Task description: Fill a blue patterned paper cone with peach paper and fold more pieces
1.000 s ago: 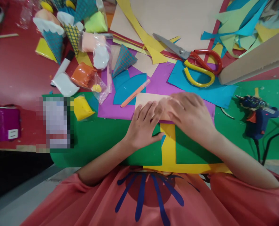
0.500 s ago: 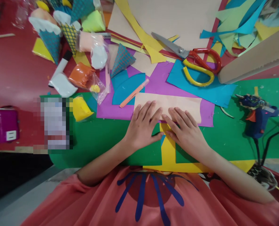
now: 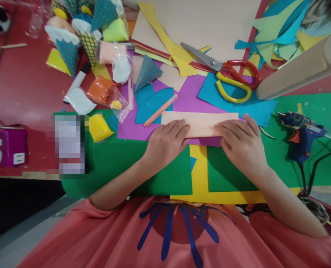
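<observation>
A cream paper strip [image 3: 201,124] lies lengthwise over purple paper [image 3: 189,87], its lower edge looking folded. My left hand [image 3: 168,143] holds its left end, fingers bent over the paper and thumb tucked out of sight. At the right end my right hand [image 3: 242,143] is closed on the strip, most fingers together and the index raised. Just above the left end rests a peach marker [image 3: 161,110] on blue paper pieces. Scissors [image 3: 221,69] with red and yellow handles lie above the strip. A patterned paper cone [image 3: 148,73] is up and to the left.
A blue glue gun [image 3: 305,137] sits at the right on green sheet. A cream roll [image 3: 296,67] is at the upper right, beside paper scraps [image 3: 277,29]. Clay packets [image 3: 101,89], several cones and a purple device [image 3: 7,147] are at the left.
My right hand has moved right to the strip's end and closed on it. My left hand's spread fingers have curled in. The strip's lower edge now shows between the hands.
</observation>
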The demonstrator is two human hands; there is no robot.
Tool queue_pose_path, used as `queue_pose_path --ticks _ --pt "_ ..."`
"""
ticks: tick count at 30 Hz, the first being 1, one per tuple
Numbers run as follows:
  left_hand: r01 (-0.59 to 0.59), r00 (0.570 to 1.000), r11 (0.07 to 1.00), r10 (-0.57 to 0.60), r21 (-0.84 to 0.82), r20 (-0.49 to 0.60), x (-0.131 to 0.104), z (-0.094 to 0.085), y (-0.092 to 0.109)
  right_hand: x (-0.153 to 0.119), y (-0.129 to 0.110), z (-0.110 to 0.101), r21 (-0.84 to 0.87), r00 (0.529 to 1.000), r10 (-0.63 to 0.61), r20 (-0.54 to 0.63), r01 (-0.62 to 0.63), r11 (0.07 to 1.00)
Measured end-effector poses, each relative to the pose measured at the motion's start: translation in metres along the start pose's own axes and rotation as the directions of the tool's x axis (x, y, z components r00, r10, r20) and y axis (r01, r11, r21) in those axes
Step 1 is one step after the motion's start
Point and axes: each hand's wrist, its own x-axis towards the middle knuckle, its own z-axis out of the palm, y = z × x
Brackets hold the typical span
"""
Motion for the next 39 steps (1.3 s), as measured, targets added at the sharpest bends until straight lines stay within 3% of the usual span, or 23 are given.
queue_pose_path --ticks 3,5,8,11,13,15,17,18,21,24,25,27,29,31,33,34,36,37,39 --pt "0.047 0.995 0.978 -0.064 -0.204 -0.075 0.014 -0.005 -0.011 0.006 -0.002 -0.007 -0.054 0.962 0.117 -0.247 -0.134 0.989" --pt "0.114 0.979 0.880 -0.179 -0.460 -0.100 0.023 -0.005 -0.015 0.010 -0.005 -0.009 0.033 0.933 0.209 -0.293 -0.208 0.977" --pt "0.199 0.939 0.544 -0.343 -0.815 0.000 0.031 -0.001 -0.006 0.020 -0.010 -0.008 0.247 0.966 0.225 -0.126 -0.189 0.950" --pt "0.312 0.905 0.159 -0.349 -0.937 0.242 0.032 0.005 0.020 0.029 -0.012 -0.001 0.324 0.981 0.192 0.012 -0.185 0.928" --pt "0.413 0.865 0.010 -0.317 -0.910 0.389 0.029 0.009 0.036 0.035 -0.011 0.005 0.367 0.981 0.183 0.066 -0.195 0.910" --pt "0.455 0.842 -0.057 -0.298 -0.889 0.450 0.025 0.011 0.044 0.038 -0.009 0.006 0.453 0.969 0.173 0.174 -0.235 0.860" --pt "0.445 0.863 -0.028 -0.254 -0.895 0.437 0.019 0.012 0.040 0.039 -0.006 0.003 0.515 0.952 0.151 0.266 -0.273 0.812" --pt "0.422 0.885 0.035 -0.234 -0.906 0.403 0.015 0.011 0.033 0.038 -0.004 -0.001 0.515 0.950 0.148 0.275 -0.276 0.812" --pt "0.319 0.934 0.377 -0.282 -0.870 0.221 0.005 0.006 0.002 0.033 -0.001 -0.016 0.367 0.975 0.167 0.147 -0.211 0.906" --pt "0.250 0.954 0.770 -0.300 -0.587 0.014 -0.003 0.001 -0.037 0.026 -0.004 -0.026 0.169 0.995 0.098 0.012 -0.099 0.981" --pt "0.232 0.957 0.844 -0.288 -0.483 -0.042 -0.006 0.000 -0.049 0.023 -0.006 -0.026 0.121 0.998 0.059 -0.022 -0.056 0.991" --pt "0.224 0.953 0.900 -0.283 -0.375 -0.110 -0.009 0.000 -0.069 0.019 -0.011 -0.022 0.051 0.998 -0.014 -0.062 0.018 0.999" --pt "0.215 0.938 0.893 -0.302 -0.395 -0.172 -0.014 -0.001 -0.081 0.014 -0.014 -0.013 0.011 0.995 -0.078 -0.067 0.079 0.997" --pt "0.218 0.874 0.859 -0.384 -0.464 -0.299 -0.020 -0.005 -0.083 0.008 -0.015 -0.004 0.001 0.990 -0.126 -0.058 0.127 0.992" --pt "0.143 0.792 0.890 -0.365 -0.433 -0.489 -0.027 -0.011 -0.075 0.000 -0.014 0.003 0.028 0.989 -0.144 -0.039 0.145 0.989" --pt "0.125 0.823 0.907 -0.321 -0.402 -0.468 -0.031 -0.015 -0.069 -0.004 -0.014 0.005 0.049 0.989 -0.146 -0.029 0.148 0.988" --pt "-0.052 0.932 0.963 -0.049 -0.265 -0.360 -0.035 -0.020 -0.053 -0.012 -0.014 0.005 0.082 0.989 -0.145 -0.007 0.146 0.986" --pt "-0.173 0.953 0.964 0.112 -0.202 -0.283 -0.037 -0.021 -0.046 -0.016 -0.013 0.005 0.091 0.989 -0.145 -0.003 0.144 0.985" --pt "-0.252 0.958 0.962 0.233 -0.103 -0.167 -0.038 -0.020 -0.035 -0.022 -0.012 0.004 0.107 0.988 -0.151 0.006 0.150 0.983"
